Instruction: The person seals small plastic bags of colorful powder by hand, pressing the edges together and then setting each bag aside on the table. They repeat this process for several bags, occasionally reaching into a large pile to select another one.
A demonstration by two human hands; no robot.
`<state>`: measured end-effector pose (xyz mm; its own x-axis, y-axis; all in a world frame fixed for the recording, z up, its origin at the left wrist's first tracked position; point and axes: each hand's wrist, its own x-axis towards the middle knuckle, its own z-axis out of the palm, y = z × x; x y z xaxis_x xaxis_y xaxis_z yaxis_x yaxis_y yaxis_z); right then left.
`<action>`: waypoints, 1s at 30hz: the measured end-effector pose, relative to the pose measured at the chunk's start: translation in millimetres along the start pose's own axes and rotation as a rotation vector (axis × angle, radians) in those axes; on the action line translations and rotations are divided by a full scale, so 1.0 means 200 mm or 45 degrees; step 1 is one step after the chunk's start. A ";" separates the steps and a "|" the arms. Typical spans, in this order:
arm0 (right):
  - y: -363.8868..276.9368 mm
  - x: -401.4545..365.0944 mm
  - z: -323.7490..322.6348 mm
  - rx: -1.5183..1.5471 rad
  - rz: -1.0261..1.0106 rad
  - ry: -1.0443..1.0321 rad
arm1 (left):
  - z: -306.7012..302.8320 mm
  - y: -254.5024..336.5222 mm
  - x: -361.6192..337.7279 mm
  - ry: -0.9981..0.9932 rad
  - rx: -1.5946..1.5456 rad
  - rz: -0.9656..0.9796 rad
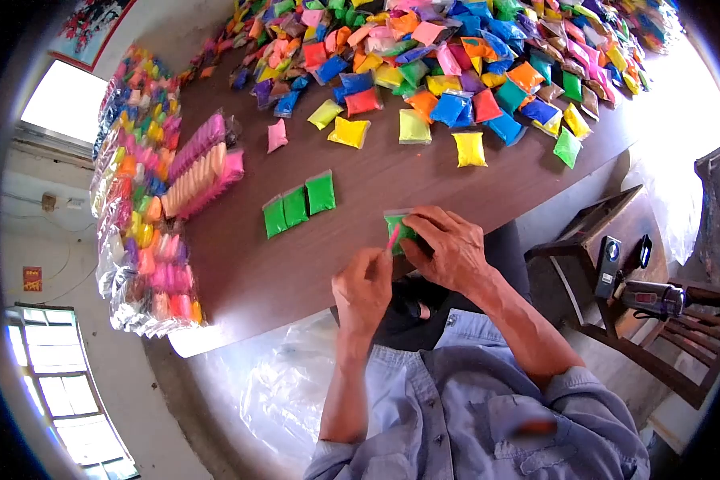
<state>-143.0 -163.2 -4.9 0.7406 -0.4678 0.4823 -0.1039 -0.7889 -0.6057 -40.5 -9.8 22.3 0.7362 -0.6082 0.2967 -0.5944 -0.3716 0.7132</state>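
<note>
Near the table's front edge my right hand (pixel 446 246) has its fingers bent over a small green packet (pixel 398 219). My left hand (pixel 363 290) is closed in a pinch on a thin pink strip (pixel 394 237) that lies against this packet. Part of the packet is hidden under the fingers of my right hand. To the left, a row of three green packets lies flat: the left one (pixel 274 218), the middle one (pixel 295 206) and the right one (pixel 321 193).
A large heap of coloured packets (pixel 456 56) covers the back of the brown table (pixel 248 272). Stacked packets (pixel 148 192) line its left edge, beside a pink and peach row (pixel 196 178). A wooden chair (pixel 600 240) stands at the right, holding a dark flask (pixel 652 297).
</note>
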 end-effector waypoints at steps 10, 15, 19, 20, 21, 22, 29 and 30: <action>0.00 -0.01 0.03 -0.012 -0.056 0.070 | -0.11 -0.07 -0.06 0.156 0.166 -0.023; -0.02 -0.01 0.03 -0.080 -0.032 0.087 | 0.02 -0.05 -0.15 0.101 0.130 0.022; -0.04 -0.01 0.03 -0.100 -0.031 0.093 | -0.07 -0.19 -0.16 0.177 0.305 -0.111; -0.04 -0.01 0.03 -0.095 -0.012 0.079 | -0.12 -0.26 -0.15 0.233 0.366 -0.223; -0.04 -0.01 0.03 -0.087 0.007 0.064 | -0.18 -0.32 -0.13 0.329 0.334 -0.182; -0.05 -0.01 0.03 -0.087 -0.008 0.057 | -0.26 -0.38 -0.11 0.427 0.303 -0.143; -0.15 0.02 -0.03 -0.194 -0.031 -0.086 | -0.68 -0.86 -0.01 0.666 0.521 -0.309; -0.15 0.01 -0.03 -0.229 0.019 -0.128 | -0.69 -0.85 0.00 0.690 0.514 -0.328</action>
<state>-142.6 -142.8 18.9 0.7996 -0.4450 0.4033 -0.2255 -0.8449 -0.4851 105.6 150.2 -12.0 0.8639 -0.0722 0.4984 -0.3763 -0.7503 0.5436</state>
